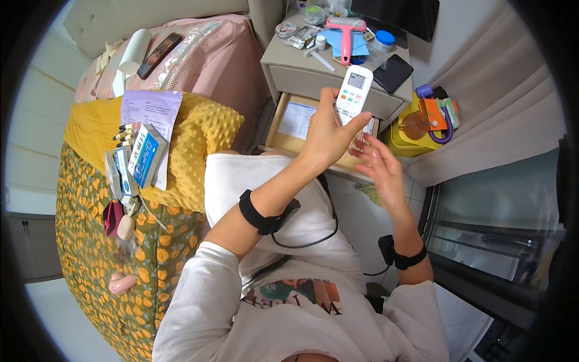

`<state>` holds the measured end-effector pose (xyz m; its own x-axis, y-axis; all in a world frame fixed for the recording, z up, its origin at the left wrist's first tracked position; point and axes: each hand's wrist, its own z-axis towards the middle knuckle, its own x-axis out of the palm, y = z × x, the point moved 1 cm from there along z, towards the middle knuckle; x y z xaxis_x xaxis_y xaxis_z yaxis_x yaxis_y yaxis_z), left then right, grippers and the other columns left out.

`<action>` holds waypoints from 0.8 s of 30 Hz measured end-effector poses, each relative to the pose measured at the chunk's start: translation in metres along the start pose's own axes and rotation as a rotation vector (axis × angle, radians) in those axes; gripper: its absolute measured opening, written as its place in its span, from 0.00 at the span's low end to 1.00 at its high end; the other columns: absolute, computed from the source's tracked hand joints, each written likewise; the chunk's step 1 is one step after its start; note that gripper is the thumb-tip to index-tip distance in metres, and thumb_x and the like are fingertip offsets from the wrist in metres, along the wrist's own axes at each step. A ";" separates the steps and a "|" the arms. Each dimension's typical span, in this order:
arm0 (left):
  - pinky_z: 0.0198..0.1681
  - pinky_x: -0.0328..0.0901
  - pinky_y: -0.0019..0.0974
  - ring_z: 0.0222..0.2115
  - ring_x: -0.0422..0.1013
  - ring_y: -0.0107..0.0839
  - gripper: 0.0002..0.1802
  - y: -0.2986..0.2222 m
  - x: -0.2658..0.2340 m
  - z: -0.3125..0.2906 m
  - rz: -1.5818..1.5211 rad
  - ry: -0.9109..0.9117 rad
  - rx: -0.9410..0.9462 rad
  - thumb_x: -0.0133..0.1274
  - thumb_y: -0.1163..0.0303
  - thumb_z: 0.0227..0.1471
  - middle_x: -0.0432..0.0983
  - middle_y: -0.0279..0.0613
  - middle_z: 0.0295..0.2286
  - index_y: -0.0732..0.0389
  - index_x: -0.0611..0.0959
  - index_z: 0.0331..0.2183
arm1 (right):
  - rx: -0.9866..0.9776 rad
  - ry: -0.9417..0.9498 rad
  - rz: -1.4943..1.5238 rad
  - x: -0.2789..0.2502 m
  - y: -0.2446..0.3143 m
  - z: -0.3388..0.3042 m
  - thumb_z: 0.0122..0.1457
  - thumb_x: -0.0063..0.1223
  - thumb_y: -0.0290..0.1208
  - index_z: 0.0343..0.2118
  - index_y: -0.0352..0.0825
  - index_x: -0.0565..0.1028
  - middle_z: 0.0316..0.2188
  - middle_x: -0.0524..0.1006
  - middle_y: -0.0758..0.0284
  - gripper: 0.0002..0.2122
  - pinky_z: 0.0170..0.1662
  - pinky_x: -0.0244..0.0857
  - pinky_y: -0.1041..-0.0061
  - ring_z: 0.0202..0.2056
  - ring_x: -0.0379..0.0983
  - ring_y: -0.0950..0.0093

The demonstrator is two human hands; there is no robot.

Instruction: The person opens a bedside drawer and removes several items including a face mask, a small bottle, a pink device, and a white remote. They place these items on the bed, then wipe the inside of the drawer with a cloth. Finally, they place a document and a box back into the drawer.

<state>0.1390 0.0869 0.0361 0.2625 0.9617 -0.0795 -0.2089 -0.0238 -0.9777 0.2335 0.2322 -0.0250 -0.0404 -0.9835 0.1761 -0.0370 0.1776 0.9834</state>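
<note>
My left hand (325, 130) is shut on a white remote control (353, 92) with a small screen, held upright above the open wooden drawer (278, 123) of a grey nightstand (313, 75). A printed sheet (297, 119) lies inside the drawer. My right hand (380, 166) hovers just below and to the right of the remote, fingers spread, holding nothing that I can make out. Both wrists wear black bands with cables.
The nightstand top carries a pink lint roller (345, 36), a black phone (392, 73), small jars and packets. At left, a bed with a yellow blanket (202, 136) holds medicine boxes (143, 155), papers and small items. A yellow bin (413, 136) and grey curtain (494, 108) stand at right.
</note>
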 end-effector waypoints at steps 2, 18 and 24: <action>0.27 0.68 0.35 0.25 0.72 0.35 0.28 0.004 -0.005 0.011 -0.106 0.033 -0.059 0.59 0.70 0.46 0.73 0.51 0.28 0.65 0.60 0.43 | 0.086 0.041 0.115 0.037 0.019 0.021 0.65 0.35 0.34 0.57 0.29 0.57 0.49 0.69 0.61 0.20 0.49 0.64 0.69 0.47 0.68 0.71; 0.34 0.67 0.37 0.30 0.72 0.35 0.25 0.072 -0.101 0.088 0.304 -0.073 -0.199 0.58 0.70 0.45 0.75 0.49 0.29 0.70 0.71 0.44 | 0.216 0.074 0.308 0.104 -0.015 0.170 0.66 0.31 0.30 0.46 0.25 0.65 0.40 0.72 0.57 0.14 0.44 0.68 0.69 0.37 0.72 0.69; 0.34 0.68 0.41 0.27 0.75 0.44 0.29 0.074 -0.139 0.103 0.672 -0.156 -0.180 0.58 0.63 0.44 0.77 0.50 0.24 0.71 0.72 0.45 | 0.225 0.134 0.218 0.101 -0.033 0.227 0.66 0.33 0.32 0.43 0.24 0.68 0.34 0.74 0.58 0.15 0.37 0.67 0.75 0.32 0.71 0.72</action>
<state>-0.0103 -0.0208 -0.0049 -0.0093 0.7503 -0.6610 -0.1161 -0.6574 -0.7445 0.0043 0.1346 -0.0494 0.0590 -0.9147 0.3998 -0.2616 0.3724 0.8905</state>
